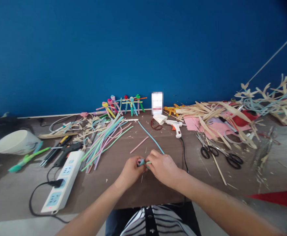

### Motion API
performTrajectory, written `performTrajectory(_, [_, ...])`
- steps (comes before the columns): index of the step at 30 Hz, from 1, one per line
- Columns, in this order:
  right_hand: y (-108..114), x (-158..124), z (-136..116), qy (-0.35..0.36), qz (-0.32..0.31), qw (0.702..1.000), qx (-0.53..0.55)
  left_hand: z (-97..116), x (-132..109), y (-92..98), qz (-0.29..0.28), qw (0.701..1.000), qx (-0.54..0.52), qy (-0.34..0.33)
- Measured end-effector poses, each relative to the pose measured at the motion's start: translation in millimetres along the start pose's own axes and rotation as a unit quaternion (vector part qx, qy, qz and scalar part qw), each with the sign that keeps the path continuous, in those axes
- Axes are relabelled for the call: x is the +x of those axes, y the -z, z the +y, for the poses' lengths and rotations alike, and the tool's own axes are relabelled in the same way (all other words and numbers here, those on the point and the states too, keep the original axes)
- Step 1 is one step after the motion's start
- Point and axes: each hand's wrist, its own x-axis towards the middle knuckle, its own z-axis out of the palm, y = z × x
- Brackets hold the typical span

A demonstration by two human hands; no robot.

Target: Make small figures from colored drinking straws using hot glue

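A brown tabletop (109, 186) below a deep blue wall (133, 49) is being crowded by craft materials, and a white bowl (15, 142) is being left tipped near its left end, its inside hidden. A small pale blue-and-green coil (140, 162) is being pinched tightly between the left hand (131, 172) and the right hand (161, 167), while a thin, flexible blue strip (152, 137) is being extended from the hands across the tabletop beside a loose bundle of pastel strips (106, 144).
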Motion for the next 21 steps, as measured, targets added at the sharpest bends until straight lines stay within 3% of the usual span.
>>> performTrajectory(6, [3.7,12.4,8.2,-0.051,-0.021,0.991,0.124,3.6,-3.6,-0.2,0.04,0.995,0.09,-0.031])
performTrajectory(10, [6.4,22.9,21.3,-0.058,-0.122,0.964,0.231,11.8,-7.7,5.2,0.008,0.991,0.119,-0.055])
performTrajectory(14, [3.4,30.5,33.5,-0.06,-0.216,0.897,0.381,17.9,-11.0,10.6,-0.031,0.989,0.129,-0.071])
performTrajectory(19, [-0.8,33.0,38.2,-0.104,-0.297,0.765,0.562,20.4,-12.6,11.7,-0.019,0.991,0.105,-0.076])
performTrajectory(21, [-1.5,32.7,37.3,-0.114,-0.32,0.727,0.597,21.0,-12.7,11.8,-0.023,0.992,0.099,-0.08])
